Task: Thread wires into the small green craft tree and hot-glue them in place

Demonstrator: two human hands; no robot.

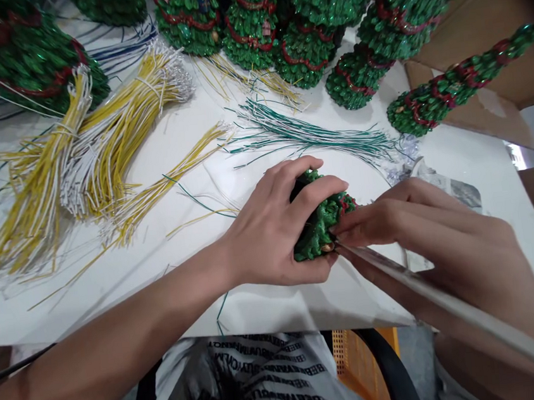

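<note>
My left hand (279,224) is wrapped round a small green Christmas tree ornament (316,236) with a red garland, which is tilted so that its dark underside faces left. Fingers and thumb cover much of it. Close on the right, my right hand (423,234) pinches at the ornament's decorated side, its fingertips touching the surface. A long, slim, pale grey tool (429,291) runs from those fingertips toward the lower right; its exact kind is unclear, and its tip is hidden at the ornament.
Several larger green Christmas trees (248,24) stand along the back of the white table (201,302). Bundles of yellow and white wires (112,133) lie at left, and green wires (307,132) lie beyond my hands. A cardboard box (501,29) stands at the right.
</note>
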